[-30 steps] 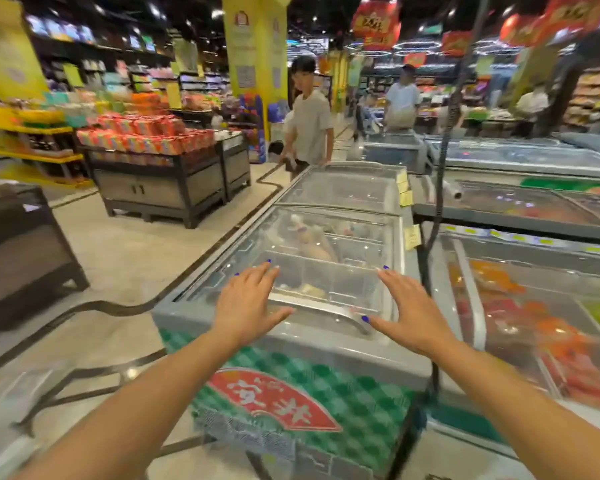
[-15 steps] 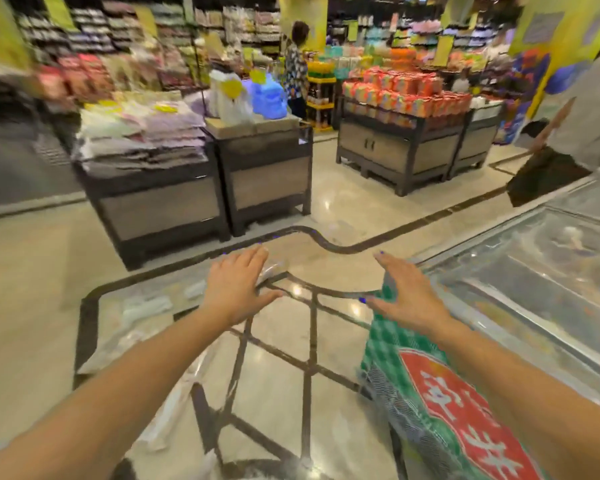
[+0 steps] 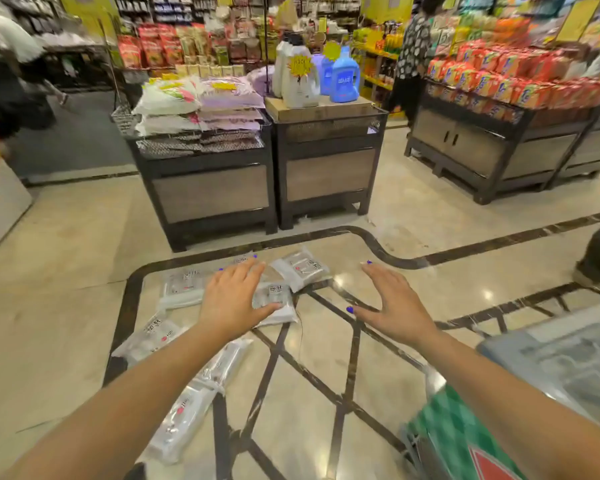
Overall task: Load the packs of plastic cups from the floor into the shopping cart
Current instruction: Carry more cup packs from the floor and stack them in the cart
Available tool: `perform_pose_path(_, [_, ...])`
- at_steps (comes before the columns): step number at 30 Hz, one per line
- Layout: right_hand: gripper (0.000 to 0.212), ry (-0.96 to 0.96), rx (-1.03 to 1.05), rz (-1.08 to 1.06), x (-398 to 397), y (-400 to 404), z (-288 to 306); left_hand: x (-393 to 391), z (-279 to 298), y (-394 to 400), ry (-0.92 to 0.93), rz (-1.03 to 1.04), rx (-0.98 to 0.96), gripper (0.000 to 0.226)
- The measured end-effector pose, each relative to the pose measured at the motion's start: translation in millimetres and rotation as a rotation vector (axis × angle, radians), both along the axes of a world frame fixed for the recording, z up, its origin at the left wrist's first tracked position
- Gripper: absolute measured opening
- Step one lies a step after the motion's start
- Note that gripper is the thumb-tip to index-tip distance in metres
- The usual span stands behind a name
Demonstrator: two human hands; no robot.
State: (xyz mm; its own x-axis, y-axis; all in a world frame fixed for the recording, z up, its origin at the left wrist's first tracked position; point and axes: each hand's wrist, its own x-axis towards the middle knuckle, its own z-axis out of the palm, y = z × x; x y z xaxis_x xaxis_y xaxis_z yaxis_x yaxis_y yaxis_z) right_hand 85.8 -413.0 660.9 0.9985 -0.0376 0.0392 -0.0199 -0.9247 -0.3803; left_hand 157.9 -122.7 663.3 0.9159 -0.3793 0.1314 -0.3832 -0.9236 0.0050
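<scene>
We hold both hands out over the floor (image 3: 84, 258), fingers spread and holding nothing: our left hand (image 3: 234, 299) hovers in front of the packs of plastic cups (image 3: 300, 268), our right hand (image 3: 394, 306) over bare tile to the side. The packs lie scattered flat on the floor, from beside the dark inlaid border down toward our left forearm. A freezer chest (image 3: 555, 362) stands at our right, and display stands (image 3: 326, 157) face us.

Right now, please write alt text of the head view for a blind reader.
Two open hands, left hand and right hand, reach out above clear packs of plastic cups scattered on a shop floor. Display stands of goods are behind.
</scene>
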Motion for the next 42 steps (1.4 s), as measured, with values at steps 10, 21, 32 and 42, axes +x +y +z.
perform_pose_path(10, [0.081,0.087,-0.035,0.048,200,-40,-10,171,-11,-40,0.07,0.076,-0.006,0.087])
perform_pose_path(21, [0.081,0.128,-0.016,0.064,405,-22,-71,378,-61,-16,0.181,0.123,0.045,0.088])
perform_pose_path(32, [0.091,0.25,-0.022,0.082,579,-20,-171,543,-144,-25,0.295,0.095,0.098,0.083])
perform_pose_path(42, [0.088,0.2,-0.001,0.168,683,-18,-379,623,-365,-33,0.365,0.226,-0.021,0.086])
